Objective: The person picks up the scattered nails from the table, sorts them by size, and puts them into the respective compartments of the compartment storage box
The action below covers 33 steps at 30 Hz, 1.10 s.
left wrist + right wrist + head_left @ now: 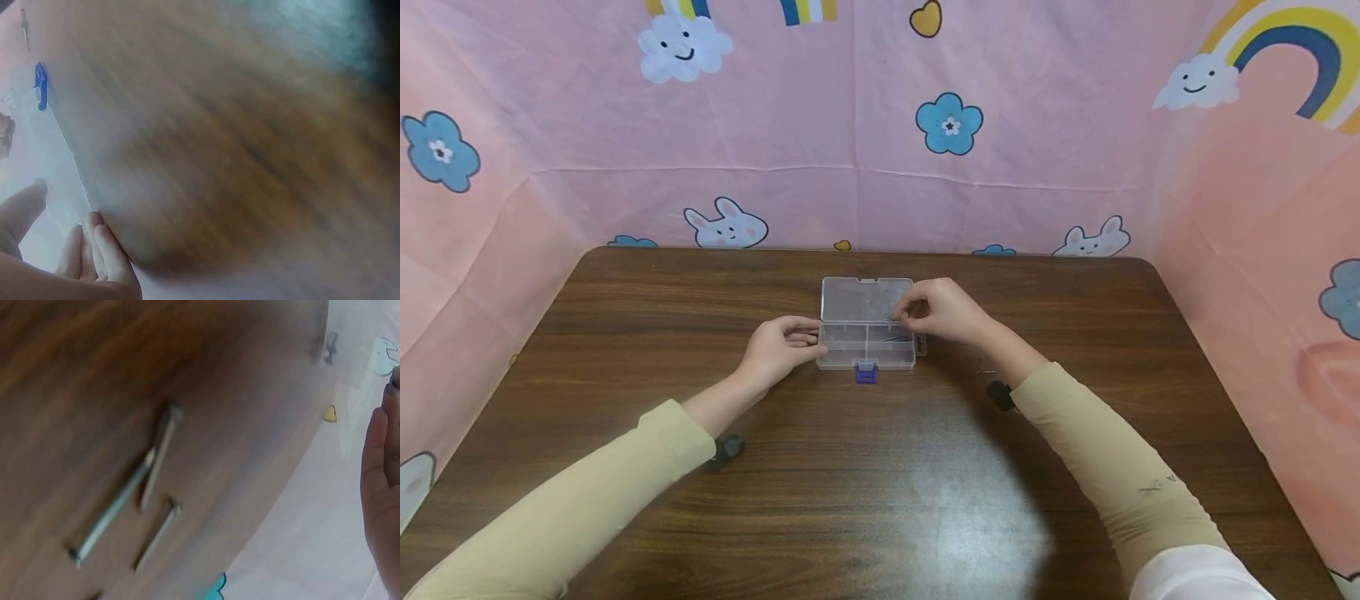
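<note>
A clear plastic compartment box [842, 358] lies on the table with its lid [857, 298] raised behind it and a blue latch [866, 374] at the front. My left hand [781, 346] grips the box's left end, thumb on the near side and fingers against the edge. Over the rear right compartment, my right hand [936, 308] pinches a thin nail, mostly hidden by the fingers; a small grey end [390, 389] shows at the fingertips in the right wrist view. Thin metal nails [893, 339] lie in that compartment.
Several loose nails [112, 509] lie on the wooden table [820, 483] to the right of the box, under my right forearm. A pink patterned cloth [805, 125] hangs along the table's back and sides.
</note>
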{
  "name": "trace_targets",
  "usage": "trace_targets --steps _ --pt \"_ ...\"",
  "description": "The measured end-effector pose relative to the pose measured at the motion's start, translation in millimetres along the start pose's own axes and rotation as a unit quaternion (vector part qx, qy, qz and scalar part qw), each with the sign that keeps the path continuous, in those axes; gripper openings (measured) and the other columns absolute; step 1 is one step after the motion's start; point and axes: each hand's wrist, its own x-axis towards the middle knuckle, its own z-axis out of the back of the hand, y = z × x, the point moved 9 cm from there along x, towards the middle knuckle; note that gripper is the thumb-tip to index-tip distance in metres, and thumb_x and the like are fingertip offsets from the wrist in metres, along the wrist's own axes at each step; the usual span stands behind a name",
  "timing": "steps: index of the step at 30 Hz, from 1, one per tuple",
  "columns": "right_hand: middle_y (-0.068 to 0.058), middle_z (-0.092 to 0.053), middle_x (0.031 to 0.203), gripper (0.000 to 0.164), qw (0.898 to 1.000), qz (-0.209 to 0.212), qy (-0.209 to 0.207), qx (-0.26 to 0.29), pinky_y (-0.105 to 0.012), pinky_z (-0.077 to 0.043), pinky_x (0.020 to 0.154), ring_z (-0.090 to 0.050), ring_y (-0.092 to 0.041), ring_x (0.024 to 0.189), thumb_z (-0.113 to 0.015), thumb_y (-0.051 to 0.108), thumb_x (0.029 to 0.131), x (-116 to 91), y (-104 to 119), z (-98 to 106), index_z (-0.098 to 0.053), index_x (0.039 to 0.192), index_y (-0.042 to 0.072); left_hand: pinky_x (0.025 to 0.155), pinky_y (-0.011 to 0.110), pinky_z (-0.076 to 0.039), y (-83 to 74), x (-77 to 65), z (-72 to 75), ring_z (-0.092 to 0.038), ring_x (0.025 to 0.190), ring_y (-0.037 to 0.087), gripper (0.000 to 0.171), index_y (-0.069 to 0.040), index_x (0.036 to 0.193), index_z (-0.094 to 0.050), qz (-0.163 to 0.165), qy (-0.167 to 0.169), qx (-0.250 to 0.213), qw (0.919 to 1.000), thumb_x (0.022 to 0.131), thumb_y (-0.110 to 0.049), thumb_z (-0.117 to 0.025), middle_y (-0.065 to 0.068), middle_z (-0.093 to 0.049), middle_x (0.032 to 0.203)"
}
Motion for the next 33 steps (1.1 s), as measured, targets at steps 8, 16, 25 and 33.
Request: trace_targets --steps 8,16,25,33 --pt "-0.012 -0.081 0.103 0.01 1.0 0.008 0.017 -0.004 -0.032 -0.065 0.084 -0.076 -0.023 0.093 -0.074 -0.001 0.095 4.7 3.3 -14.4 -0.082 0.099 0.004 0.113 0.047 -0.056 4.5 2.4 -2.1 -0.066 0.13 0.039 0.049 0.004 0.143 -0.061 0.006 0.014 -0.023 0.9996 0.098 -0.01 -0.076 0.026 -0.066 0.143" --pt "-0.01 -0.082 0.101 0.011 0.999 0.021 0.016 -0.03 -0.032 -0.065 0.083 -0.077 -0.022 0.093 -0.076 -0.001 0.094 6.0 2.9 -18.1 -0.084 0.096 0.006 0.113 0.045 -0.056 7.7 5.0 -2.9 -0.066 0.13 0.039 0.05 0.004 0.143 -0.06 0.004 0.022 -0.041 0.9989 0.098 -0.01 -0.076 0.026 -0.065 0.143" --pt "-0.009 -0.082 0.099 0.011 0.998 0.031 0.02 -0.054 -0.031 -0.065 0.082 -0.076 -0.021 0.092 -0.078 -0.002 0.093 4.5 5.8 -22.1 -0.084 0.097 0.007 0.114 0.045 -0.055 6.7 4.4 -3.0 -0.066 0.13 0.039 0.05 0.005 0.143 -0.06 0.004 0.025 -0.044 0.9987 0.099 -0.009 -0.076 0.026 -0.064 0.143" --pt "-0.008 -0.08 0.101 0.011 0.998 0.015 0.019 -0.05 -0.031 -0.064 0.082 -0.074 -0.02 0.091 -0.077 -0.001 0.094 2.9 3.8 -22.8 -0.083 0.099 0.006 0.115 0.046 -0.054 7.5 4.0 -3.4 -0.065 0.132 0.038 0.051 0.005 0.145 -0.059 0.011 0.029 -0.048 0.9984 0.099 -0.011 -0.075 0.026 -0.064 0.145"
